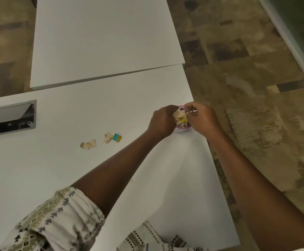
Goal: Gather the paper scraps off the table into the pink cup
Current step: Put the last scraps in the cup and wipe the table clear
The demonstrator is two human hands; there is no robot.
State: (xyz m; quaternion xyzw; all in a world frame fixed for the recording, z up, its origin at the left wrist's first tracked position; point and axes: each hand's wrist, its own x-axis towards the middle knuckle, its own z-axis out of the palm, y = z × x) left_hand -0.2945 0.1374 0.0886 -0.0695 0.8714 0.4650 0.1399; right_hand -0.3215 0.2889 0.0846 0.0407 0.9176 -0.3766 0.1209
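Observation:
The pink cup stands near the right edge of the white table, mostly hidden by both hands. Beige and yellow paper scraps stick up out of it. My left hand is curled over the cup's left side, fingers closed on the scraps. My right hand is at the cup's right side, fingertips pinched at its rim. On the table to the left lie two beige scraps, another beige scrap and a small blue and yellow piece. A tiny scrap lies beside my left forearm.
A second white table butts against the far side. A dark metal cable hatch is set into the table at the left. Patterned carpet floor lies past the right edge, close to the cup.

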